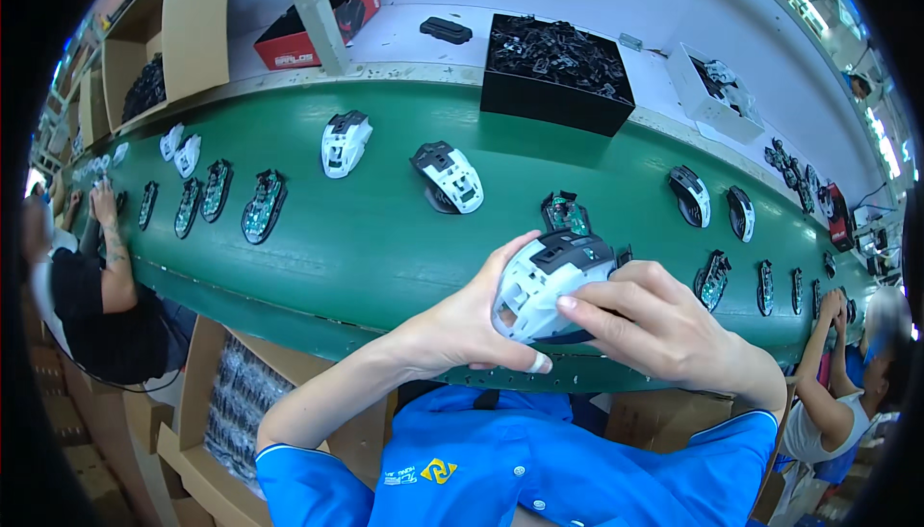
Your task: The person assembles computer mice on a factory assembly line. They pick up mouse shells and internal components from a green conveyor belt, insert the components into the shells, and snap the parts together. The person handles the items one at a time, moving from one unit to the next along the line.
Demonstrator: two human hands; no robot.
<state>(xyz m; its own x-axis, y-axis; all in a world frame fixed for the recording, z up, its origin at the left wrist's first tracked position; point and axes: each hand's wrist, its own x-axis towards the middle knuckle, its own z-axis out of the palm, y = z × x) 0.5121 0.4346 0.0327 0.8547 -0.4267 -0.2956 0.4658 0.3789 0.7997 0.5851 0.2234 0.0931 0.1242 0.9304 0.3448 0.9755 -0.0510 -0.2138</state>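
A white and black computer mouse shell (535,282) is held up just over the near edge of the green belt. My left hand (467,320) wraps round its left side, thumb below and fingers along the far side. From the right, my right hand (659,325) is closed against the shell, its thumb and bent fingers pressing at the white side; whether a small part sits in the pinch is hidden. Right behind the shell lies a mouse base with a green circuit board (566,213). Two more mouse shells, one upright (345,145) and one tilted (449,178), rest farther left.
Mouse bases with boards (263,207) lie along the green belt (385,238) on both sides. Behind it stand a black box of small dark parts (558,113), a red box (289,46) and a white box (707,94). Co-workers sit left (111,286) and right (837,421).
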